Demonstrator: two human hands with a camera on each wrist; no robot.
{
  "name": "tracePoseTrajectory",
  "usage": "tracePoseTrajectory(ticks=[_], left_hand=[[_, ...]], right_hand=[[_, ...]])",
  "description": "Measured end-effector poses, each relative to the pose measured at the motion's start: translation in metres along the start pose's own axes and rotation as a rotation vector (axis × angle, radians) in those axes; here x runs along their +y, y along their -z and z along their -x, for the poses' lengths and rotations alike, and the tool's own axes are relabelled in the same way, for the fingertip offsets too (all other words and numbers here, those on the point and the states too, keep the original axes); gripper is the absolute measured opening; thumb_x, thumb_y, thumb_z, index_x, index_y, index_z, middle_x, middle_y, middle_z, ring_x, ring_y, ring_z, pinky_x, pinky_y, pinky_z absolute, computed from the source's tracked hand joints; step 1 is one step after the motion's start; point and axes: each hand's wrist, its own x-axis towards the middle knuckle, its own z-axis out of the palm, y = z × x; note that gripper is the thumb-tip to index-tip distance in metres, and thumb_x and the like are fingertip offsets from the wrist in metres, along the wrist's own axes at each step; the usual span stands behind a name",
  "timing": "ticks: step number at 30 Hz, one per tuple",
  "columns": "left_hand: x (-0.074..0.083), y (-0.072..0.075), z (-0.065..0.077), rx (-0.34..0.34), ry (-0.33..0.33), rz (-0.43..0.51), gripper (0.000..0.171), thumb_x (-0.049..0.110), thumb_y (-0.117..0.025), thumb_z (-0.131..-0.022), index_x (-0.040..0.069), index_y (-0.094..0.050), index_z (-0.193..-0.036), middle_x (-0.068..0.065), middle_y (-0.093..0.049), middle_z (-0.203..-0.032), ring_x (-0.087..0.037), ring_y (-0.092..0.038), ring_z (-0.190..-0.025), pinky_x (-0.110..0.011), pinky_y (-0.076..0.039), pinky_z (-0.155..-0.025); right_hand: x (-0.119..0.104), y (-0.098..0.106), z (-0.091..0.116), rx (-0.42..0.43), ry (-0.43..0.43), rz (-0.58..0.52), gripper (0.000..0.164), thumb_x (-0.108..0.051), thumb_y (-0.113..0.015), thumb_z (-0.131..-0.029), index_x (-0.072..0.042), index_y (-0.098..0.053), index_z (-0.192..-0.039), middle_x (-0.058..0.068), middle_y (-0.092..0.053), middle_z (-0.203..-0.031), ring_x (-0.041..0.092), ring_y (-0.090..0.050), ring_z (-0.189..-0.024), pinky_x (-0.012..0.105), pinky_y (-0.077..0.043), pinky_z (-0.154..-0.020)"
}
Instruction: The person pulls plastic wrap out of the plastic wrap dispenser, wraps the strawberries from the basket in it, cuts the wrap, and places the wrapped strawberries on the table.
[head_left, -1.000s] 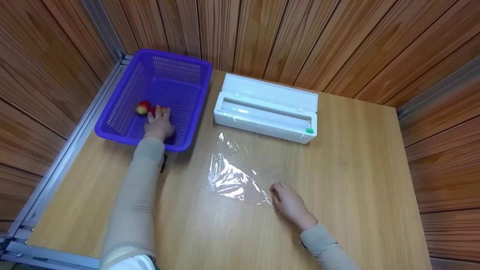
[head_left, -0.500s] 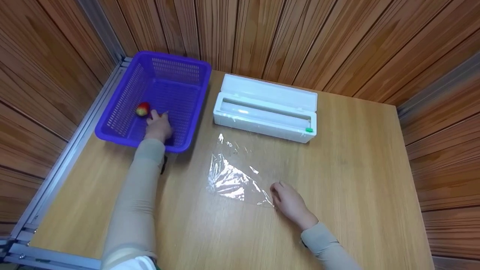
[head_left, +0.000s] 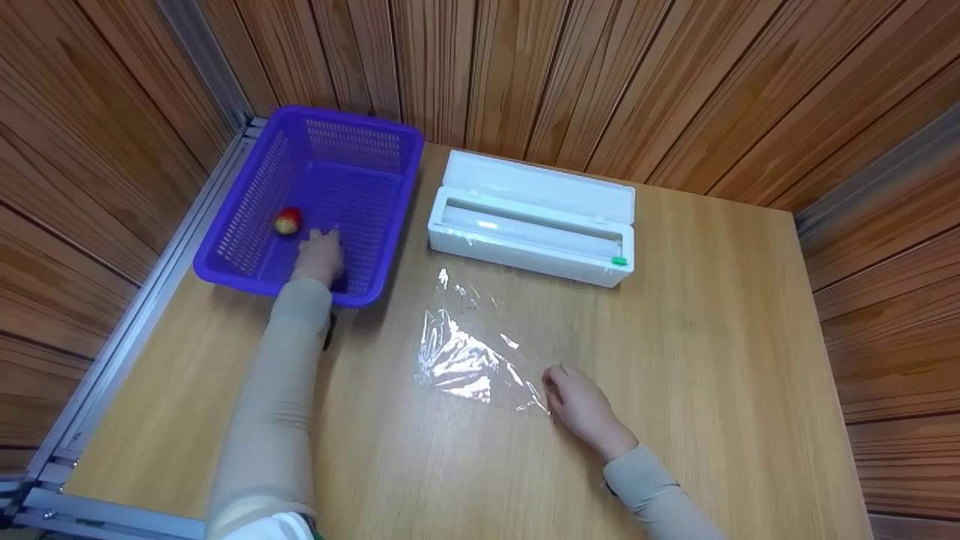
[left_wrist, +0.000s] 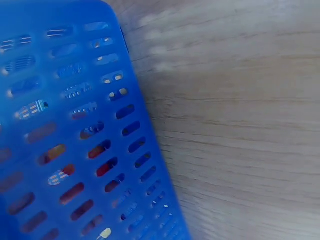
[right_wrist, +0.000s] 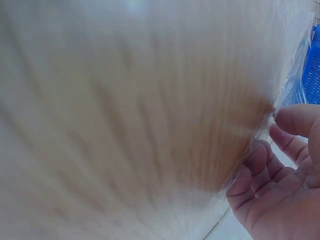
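My left hand point(head_left: 319, 257) is down inside the purple basket point(head_left: 411, 187), its fingers curled over a small red fruit that the hand hides in the head view. Through the basket's slots in the left wrist view, patches of the red fruit point(left_wrist: 103, 167) show. A second fruit, red with a yellowish end point(head_left: 287, 220), lies on the basket floor just left of the fingers. At the near right corner of a clear sheet of plastic wrap point(head_left: 461, 360), my right hand point(head_left: 581, 409) pinches the edge between thumb and forefinger, the other fingers curled, as the right wrist view shows.
A long white cling film dispenser point(head_left: 525, 259) stands behind the sheet, its lid point(head_left: 540, 184) tipped back and a green slider point(head_left: 619, 261) at its right end. Wood-panel walls point(head_left: 510, 75) close off the back and sides. A metal rail point(head_left: 150, 292) borders the table's left edge.
My left fingers have drawn in from spread to curled over the red fruit, which has gone out of sight beneath them. The right hand and the sheet have stayed put.
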Motion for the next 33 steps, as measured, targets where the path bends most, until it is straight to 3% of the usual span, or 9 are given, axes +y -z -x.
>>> tracePoseTrajectory(ticks=[5,9,19,24,33], left_hand=[[0.003,0.002,-0.003,0.189,-0.057,0.039,0.036,0.014,-0.046,-0.086,0.0,-0.039,-0.119,-0.031,-0.031,-0.123,-0.05,-0.038,-0.106,-0.056,-0.038,-0.088],[0.01,0.008,0.0,0.304,-0.109,0.079,0.042,0.014,-0.056,-0.081,0.002,-0.04,-0.118,-0.029,-0.032,-0.123,-0.047,-0.039,-0.105,-0.055,-0.039,-0.087],[0.051,0.021,0.019,0.536,-0.261,0.229,0.044,0.018,-0.062,-0.079,0.008,-0.046,-0.118,-0.019,-0.038,-0.123,-0.038,-0.041,-0.11,-0.047,-0.039,-0.092],[0.077,0.025,0.035,0.593,-0.355,0.258,0.046,0.022,-0.062,-0.079,0.008,-0.046,-0.119,-0.017,-0.04,-0.122,-0.034,-0.041,-0.112,-0.043,-0.037,-0.097],[0.121,0.024,0.073,0.608,-0.512,0.287,0.047,0.02,-0.062,-0.079,0.003,-0.042,-0.118,-0.015,-0.041,-0.124,-0.028,-0.041,-0.116,-0.035,-0.034,-0.102]], right_hand=[[0.001,-0.001,0.0,-0.008,-0.009,-0.006,0.014,-0.017,-0.057,-0.082,-0.014,-0.056,-0.096,-0.003,-0.052,-0.083,0.01,-0.047,-0.074,0.029,-0.043,-0.066],[0.002,-0.002,-0.001,-0.012,-0.028,-0.01,0.014,-0.017,-0.056,-0.082,-0.015,-0.056,-0.096,-0.003,-0.052,-0.083,0.01,-0.047,-0.074,0.028,-0.043,-0.066],[0.004,-0.003,0.0,-0.001,-0.013,-0.02,0.014,-0.015,-0.056,-0.082,-0.015,-0.056,-0.096,-0.003,-0.051,-0.084,0.011,-0.047,-0.075,0.03,-0.043,-0.068],[0.003,-0.003,0.0,0.002,0.0,-0.008,0.014,-0.015,-0.056,-0.082,-0.014,-0.056,-0.096,-0.002,-0.052,-0.085,0.012,-0.049,-0.076,0.03,-0.044,-0.069],[-0.003,-0.001,0.001,-0.024,-0.03,0.014,0.016,-0.017,-0.056,-0.083,-0.015,-0.056,-0.099,-0.002,-0.052,-0.087,0.013,-0.05,-0.079,0.032,-0.045,-0.071]])
